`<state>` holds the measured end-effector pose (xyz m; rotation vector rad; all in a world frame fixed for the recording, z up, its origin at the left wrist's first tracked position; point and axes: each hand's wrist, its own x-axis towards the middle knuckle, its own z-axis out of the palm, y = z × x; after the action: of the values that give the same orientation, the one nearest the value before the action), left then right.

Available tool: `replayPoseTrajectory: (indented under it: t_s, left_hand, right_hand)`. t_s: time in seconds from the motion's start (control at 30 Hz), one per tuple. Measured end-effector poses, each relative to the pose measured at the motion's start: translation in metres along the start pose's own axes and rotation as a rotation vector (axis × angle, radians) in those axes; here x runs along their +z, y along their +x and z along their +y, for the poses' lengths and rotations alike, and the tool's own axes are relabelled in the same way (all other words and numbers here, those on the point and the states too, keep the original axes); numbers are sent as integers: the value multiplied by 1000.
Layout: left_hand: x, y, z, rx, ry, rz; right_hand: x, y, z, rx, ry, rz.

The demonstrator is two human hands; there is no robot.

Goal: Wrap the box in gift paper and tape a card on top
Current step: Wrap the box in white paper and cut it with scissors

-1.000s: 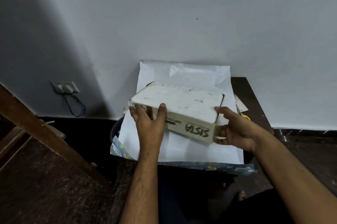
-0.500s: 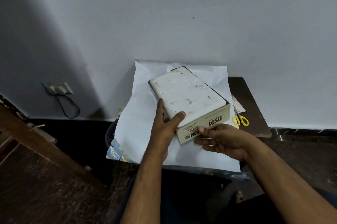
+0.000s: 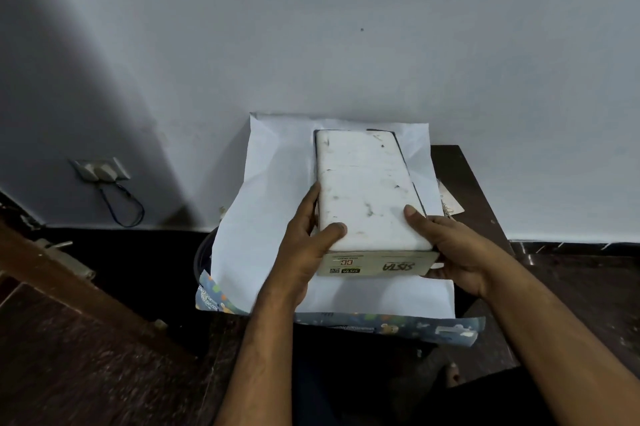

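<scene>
Legible markings: near end panel of the box only.

The box carries "SISTA" in dark italic capitals, printed upside down, between the two gripping hands and nearer the right hand. Beside the left hand: a red "CC", a small black "SISTA" label and codes too small to read.

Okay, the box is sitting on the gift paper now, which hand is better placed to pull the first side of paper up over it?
Probably the left hand: the wide free stretch of gift paper lies beside it, while the right hand can steady the box.
</scene>
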<state>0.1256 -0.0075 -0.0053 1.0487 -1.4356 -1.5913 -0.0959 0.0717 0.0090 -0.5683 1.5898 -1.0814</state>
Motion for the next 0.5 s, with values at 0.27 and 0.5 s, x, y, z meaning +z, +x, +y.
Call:
replayPoseTrajectory:
  t_s: [0.27, 0.5]
  left_hand:
    - [11, 1, -2, -23, 114, 53]
    - [-17, 3, 7, -37, 387, 284]
  right_hand:
    - [7, -3, 4, -47, -131, 28]
    - [28, 1, 1, -107, -67, 57]
